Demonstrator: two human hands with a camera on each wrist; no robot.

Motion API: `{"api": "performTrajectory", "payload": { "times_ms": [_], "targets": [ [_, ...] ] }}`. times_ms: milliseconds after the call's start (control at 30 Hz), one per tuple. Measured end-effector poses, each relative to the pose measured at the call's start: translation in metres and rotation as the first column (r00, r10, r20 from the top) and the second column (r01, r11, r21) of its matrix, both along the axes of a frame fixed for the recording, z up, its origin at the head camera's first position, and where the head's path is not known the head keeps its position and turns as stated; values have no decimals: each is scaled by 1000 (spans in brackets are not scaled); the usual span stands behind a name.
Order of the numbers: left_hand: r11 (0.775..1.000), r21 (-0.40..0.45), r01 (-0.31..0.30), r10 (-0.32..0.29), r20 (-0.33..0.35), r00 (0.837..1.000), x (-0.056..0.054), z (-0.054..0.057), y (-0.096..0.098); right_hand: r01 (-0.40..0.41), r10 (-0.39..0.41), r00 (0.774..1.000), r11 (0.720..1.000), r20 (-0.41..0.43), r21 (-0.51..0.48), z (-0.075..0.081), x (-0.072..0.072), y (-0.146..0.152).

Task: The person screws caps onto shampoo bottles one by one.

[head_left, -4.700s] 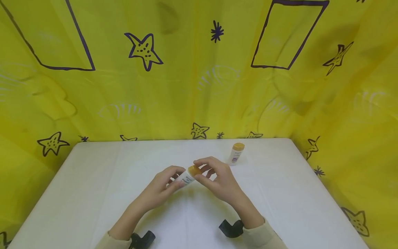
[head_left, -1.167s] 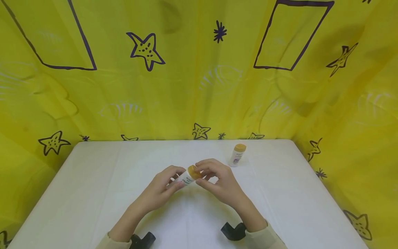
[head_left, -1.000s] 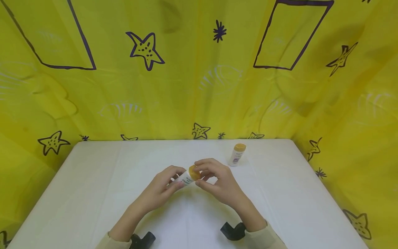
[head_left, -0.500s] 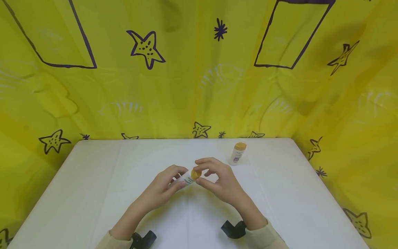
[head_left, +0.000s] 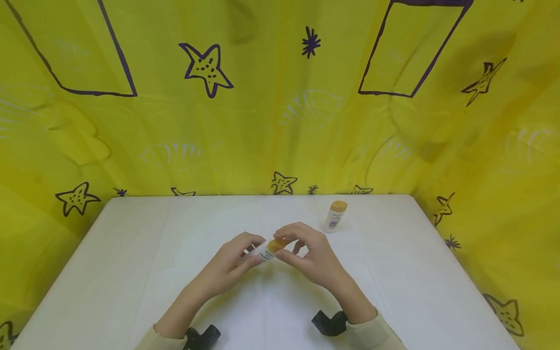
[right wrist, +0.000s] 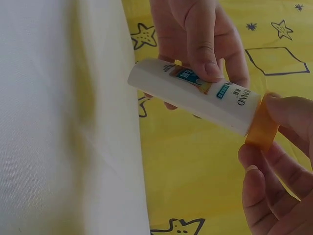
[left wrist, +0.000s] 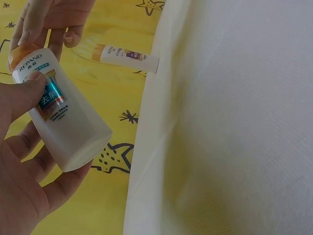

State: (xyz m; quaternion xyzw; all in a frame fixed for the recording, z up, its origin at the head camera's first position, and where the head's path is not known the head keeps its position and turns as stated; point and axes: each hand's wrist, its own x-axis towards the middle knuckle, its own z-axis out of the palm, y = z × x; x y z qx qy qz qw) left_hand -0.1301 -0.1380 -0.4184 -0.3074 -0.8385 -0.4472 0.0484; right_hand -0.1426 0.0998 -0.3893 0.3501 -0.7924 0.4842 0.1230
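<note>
A white shampoo bottle [right wrist: 195, 98] with a blue and orange label lies tilted between the two hands, above the table. My left hand [head_left: 232, 262] grips its body, with the thumb [left wrist: 32, 90] across the label and the fingers round the back. On the bottle's upper end sits an orange cap [right wrist: 263, 122], pinched between the thumb and fingers of my right hand [head_left: 308, 253]. In the right wrist view the cap stands slightly askew to the bottle's neck end. A second white bottle [head_left: 334, 218], also orange-capped, stands upright on the table beyond my right hand.
The white-covered table [head_left: 144, 253] reaches back to a yellow curtain [head_left: 245, 131] printed with stars and fish, which also runs along both sides. Black wrist mounts [head_left: 331, 323] stick out inward from both sleeves.
The cap has turned under my right fingers and shows a different side, while those fingers opened a little and closed on it again. My left hand keeps its grip; the second bottle stays put.
</note>
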Motion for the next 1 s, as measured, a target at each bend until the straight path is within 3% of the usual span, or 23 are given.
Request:
{"api": "performTrajectory", "payload": {
  "times_ms": [133, 267, 433, 567, 633, 700, 767, 833, 900, 1000],
  "targets": [
    [1000, -8, -6, 6, 14, 1000, 0, 2, 0, 8, -8, 1000, 1000, 6, 7, 0, 0, 1],
    [1000, -15, -6, 6, -17, 1000, 1, 1, 1, 6, -6, 1000, 1000, 19, 11, -6, -3, 3],
    [998, -55, -41, 35, -112, 993, 2, 0, 2, 14, -14, 999, 1000, 43, 7, -7, -2, 4],
    [994, -82, -68, 50, -206, 977, 2, 0, 4, 22, -21, 997, 1000, 74, -3, -7, -2, 4],
    [995, -79, -61, 43, -212, 976, 1, -1, 4, 13, -13, 996, 1000, 83, -4, -7, -2, 4],
    [999, -45, -27, 20, -161, 987, 0, -1, 3, -20, 21, 997, 1000, 78, -5, -7, -3, 6],
    [1000, 0, 19, -19, -68, 998, -1, -1, 1, -66, 66, 996, 998, 59, -9, -6, -4, 9],
    [995, 57, 78, -81, 42, 996, -2, -1, -1, -112, 112, 993, 994, 38, -7, -5, -6, 12],
    [984, 107, 139, -153, 140, 978, -4, -2, -3, -157, 157, 987, 988, 22, -3, -3, -7, 15],
    [960, 169, 224, -261, 243, 934, -5, -2, -7, -205, 205, 979, 979, 5, 14, -3, -8, 17]
  ]
}}
